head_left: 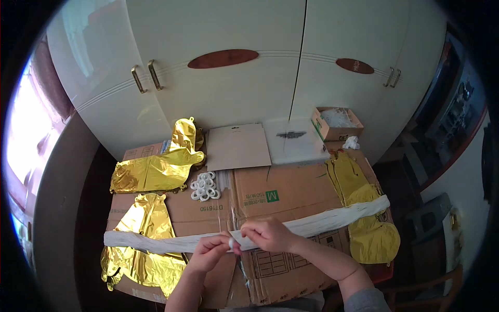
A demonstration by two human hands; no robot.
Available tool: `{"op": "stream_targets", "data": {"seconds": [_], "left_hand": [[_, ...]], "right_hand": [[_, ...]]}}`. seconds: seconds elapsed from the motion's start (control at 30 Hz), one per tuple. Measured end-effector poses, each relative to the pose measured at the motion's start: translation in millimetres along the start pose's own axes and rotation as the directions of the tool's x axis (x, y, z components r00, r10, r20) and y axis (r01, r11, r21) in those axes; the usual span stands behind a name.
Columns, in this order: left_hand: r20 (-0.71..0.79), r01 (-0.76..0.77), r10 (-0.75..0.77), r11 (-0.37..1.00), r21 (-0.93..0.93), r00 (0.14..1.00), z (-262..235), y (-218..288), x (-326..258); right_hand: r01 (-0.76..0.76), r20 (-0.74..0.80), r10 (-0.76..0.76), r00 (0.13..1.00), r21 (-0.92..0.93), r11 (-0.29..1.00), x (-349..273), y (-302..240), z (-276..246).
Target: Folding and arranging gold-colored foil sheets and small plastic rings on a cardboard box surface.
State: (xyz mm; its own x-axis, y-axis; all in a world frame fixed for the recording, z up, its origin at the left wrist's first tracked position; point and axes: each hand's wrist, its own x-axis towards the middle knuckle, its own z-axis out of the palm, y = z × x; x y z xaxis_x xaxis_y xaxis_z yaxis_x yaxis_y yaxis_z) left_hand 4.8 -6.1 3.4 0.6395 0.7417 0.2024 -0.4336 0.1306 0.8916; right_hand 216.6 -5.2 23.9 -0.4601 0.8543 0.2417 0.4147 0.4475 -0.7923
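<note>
Both my hands meet over the middle of a long bundle of white strands [322, 222], which lies across the cardboard. Between the fingers of my left hand [210, 252] is a small white ring [232, 243], pinched near the fingertips. Just to its right, my right hand [267, 235] has its fingers closed and bent down; whatever they hold is too small or hidden to make out. A pile of similar white rings [204, 186] sits farther off, to the left of centre. Under the bundle's left part lies flat gold foil [150, 218]; more gold foil [371, 244] lies under its right end.
Another heap of gold foil [150, 171] lies at the far left. Along the back are a brown cardboard sheet [239, 148], a white sheet [293, 143], a small box [319, 125] of clear plastic pieces and crumpled white tissue [352, 142]. Cream cabinet doors [223, 99] rise behind.
</note>
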Motion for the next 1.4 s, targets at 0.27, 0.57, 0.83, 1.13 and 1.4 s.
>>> {"op": "stream_targets", "data": {"seconds": [0.27,0.57,0.83,1.13,1.4], "left_hand": [[-0.119,0.268,-0.244,0.793,0.547,0.963,-2,1,2],[-0.248,0.149,-0.004,0.81,0.567,0.969,-2,1,4],[-0.049,0.126,-0.121,0.987,0.105,0.991,-7,-7,-4],[-0.157,-0.049,0.201,0.75,0.659,0.967,4,-9,9],[-0.117,0.147,-0.116,0.941,0.306,0.986,2,-6,3]], "right_hand": [[0.064,-0.105,-0.06,0.993,0.04,0.997,0,-8,-1],[0.183,-0.099,-0.179,0.979,0.035,0.982,-5,-15,15],[0.215,-0.178,-0.215,0.96,-0.019,0.976,2,-1,13],[0.194,-0.235,-0.216,0.948,-0.115,0.974,-2,-14,13],[0.045,-0.218,-0.047,0.975,-0.015,0.999,3,-9,0]]}}
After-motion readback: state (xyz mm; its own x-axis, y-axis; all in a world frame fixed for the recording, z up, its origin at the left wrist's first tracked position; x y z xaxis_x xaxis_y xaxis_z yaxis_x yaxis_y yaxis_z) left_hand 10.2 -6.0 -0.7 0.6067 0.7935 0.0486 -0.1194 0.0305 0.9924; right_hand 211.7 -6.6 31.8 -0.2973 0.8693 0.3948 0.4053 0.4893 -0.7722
